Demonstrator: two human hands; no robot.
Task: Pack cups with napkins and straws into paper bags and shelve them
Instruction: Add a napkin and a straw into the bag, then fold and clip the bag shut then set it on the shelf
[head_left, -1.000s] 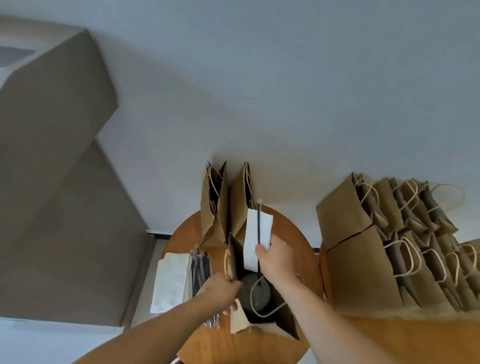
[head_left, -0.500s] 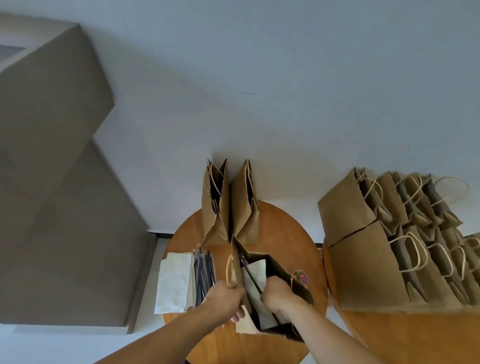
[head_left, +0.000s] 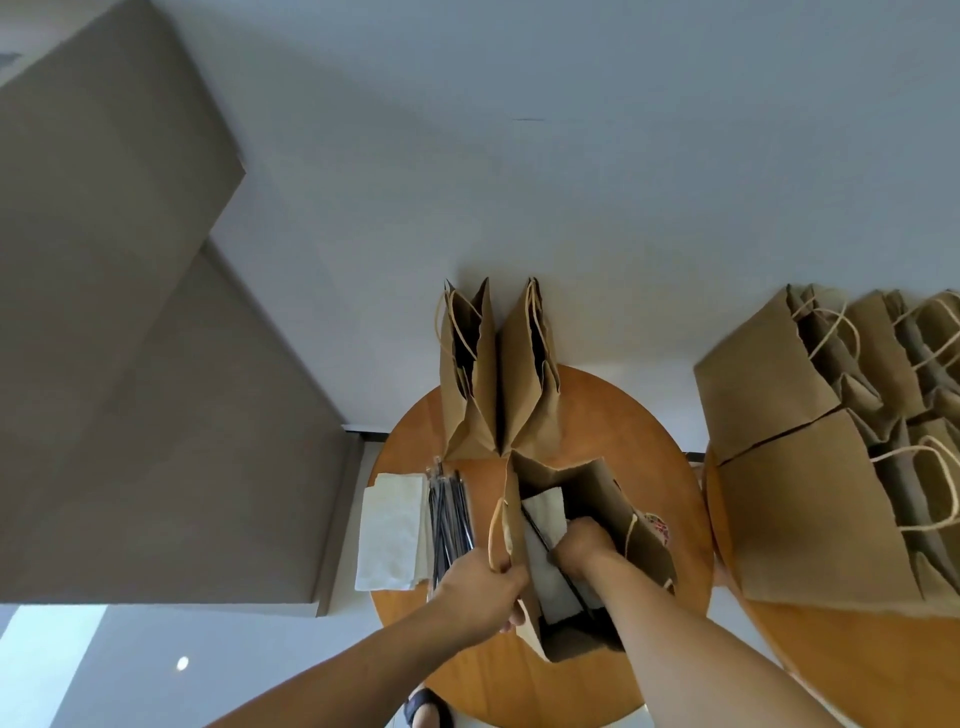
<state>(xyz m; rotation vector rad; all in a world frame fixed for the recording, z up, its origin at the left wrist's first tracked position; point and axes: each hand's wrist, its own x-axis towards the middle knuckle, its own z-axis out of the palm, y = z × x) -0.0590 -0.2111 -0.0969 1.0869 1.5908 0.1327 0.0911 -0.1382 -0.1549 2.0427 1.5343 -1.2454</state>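
Head view: low and centre in the frame, an open bag (head_left: 597, 483) stands on the round tabletop (head_left: 587, 405). The left hand (head_left: 480, 592) pinches its near rim by the handle and holds the mouth wide. The right hand (head_left: 587, 545) reaches down inside, knuckles up, against a white napkin (head_left: 545, 519) and a black straw (head_left: 535, 527). Its fingers are hidden, so whether it grips them or has let go I cannot tell. The bottom of the bag is in shadow, and no cup can be made out there.

This bag looks near finished — napkin and straw are in. Left of it lie a napkin stack (head_left: 389, 530) and loose straws (head_left: 449, 519), stock for more. Above it two bags (head_left: 470, 374) stand upright, touching each other; their contents are not visible. At the right edge a bag row (head_left: 779, 395) sits packed close on a second tabletop (head_left: 857, 665) — filled or not, I cannot say. No shelf shows, so shelving appears to be left to do.
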